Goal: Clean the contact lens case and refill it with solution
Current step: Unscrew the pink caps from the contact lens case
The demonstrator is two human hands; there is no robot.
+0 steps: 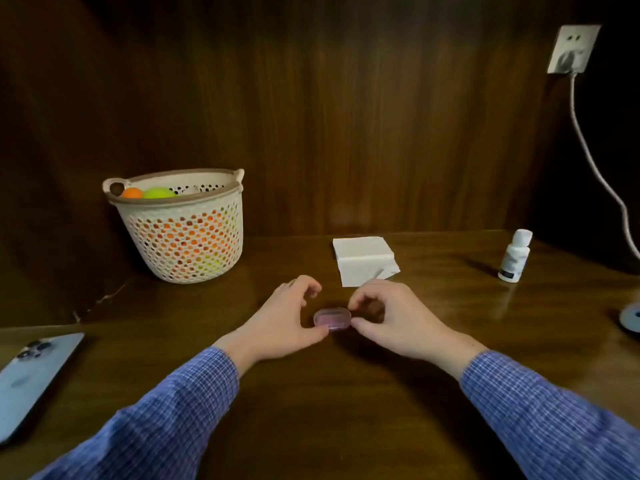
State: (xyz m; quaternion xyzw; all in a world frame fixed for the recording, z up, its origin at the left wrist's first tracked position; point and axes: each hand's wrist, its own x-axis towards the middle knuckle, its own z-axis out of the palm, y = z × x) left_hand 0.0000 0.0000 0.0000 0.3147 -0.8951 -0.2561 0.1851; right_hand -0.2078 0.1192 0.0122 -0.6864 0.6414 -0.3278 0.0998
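Pinching the case (332,318) from both ends, we are holding it low over the middle of the tabletop (346,410), whether touching it we cannot tell: our left hand (287,317) is curling round its left end, thumb at the near edge, while our right hand (388,317) is gripping its right end between thumb and forefinger. The lid is sitting closed. Just beyond our right hand a tissue (363,259) is lying flat near the back edge. The bottle (515,256) is standing upright towards the back right corner, capped. A basket (180,226) of balls is sitting at the back left, and a phone (31,379) is lying face down by the left edge.
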